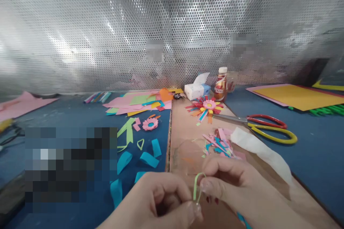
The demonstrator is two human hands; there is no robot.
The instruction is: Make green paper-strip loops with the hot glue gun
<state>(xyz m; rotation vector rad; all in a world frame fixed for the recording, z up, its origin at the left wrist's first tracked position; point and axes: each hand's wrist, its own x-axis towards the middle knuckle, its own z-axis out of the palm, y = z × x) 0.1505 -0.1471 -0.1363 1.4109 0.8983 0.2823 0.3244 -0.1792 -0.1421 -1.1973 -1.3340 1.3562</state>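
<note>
A thin light green paper strip (196, 186), bent into a narrow loop, is between my two hands at the bottom centre. My left hand (168, 200) pinches its lower end between thumb and fingers. The thumb and forefinger of my right hand (236, 186) are closed on its upper right side. Blue paper loops (149, 159) lie left of my hands, with a small green loop (140, 144) and a pink paper ring (150, 124) beyond them. Just past my right hand is a pile of pink and blue paper scraps (219, 145).
Red-and-yellow-handled scissors (272, 128) lie at the right, near a crumpled white tissue (260, 146). Farther back are a multicoloured paper flower (208, 106), a tissue pack (197, 91), a bottle (220, 85) and coloured paper sheets (301, 96). A perforated metal screen (107, 35) stands behind.
</note>
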